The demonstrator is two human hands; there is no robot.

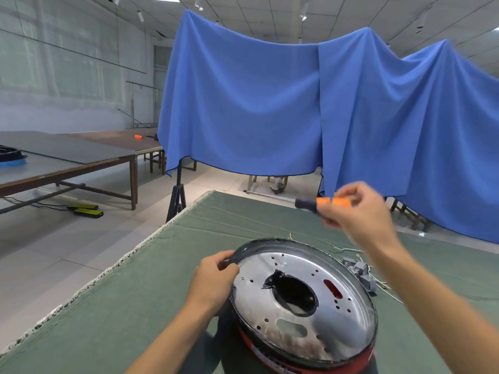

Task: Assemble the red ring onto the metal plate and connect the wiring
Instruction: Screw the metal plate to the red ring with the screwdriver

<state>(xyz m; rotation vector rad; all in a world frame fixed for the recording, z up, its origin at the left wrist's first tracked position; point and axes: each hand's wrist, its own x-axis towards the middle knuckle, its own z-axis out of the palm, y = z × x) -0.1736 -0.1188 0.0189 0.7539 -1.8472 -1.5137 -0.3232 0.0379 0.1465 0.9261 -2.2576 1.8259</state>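
Left hand [216, 276] gripping metal plate [302, 295] rim over red ring [361, 357], right hand [353, 209] holding screwdriver [324, 203]

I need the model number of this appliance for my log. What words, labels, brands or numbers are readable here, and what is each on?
No text can be read here.
Red ring under the metal plate: pale marks on its lower edge, too blurred to read.
Orange-handled tool in the right hand: motion-blurred, no lettering to make out.
Grey connector blocks: no label visible.
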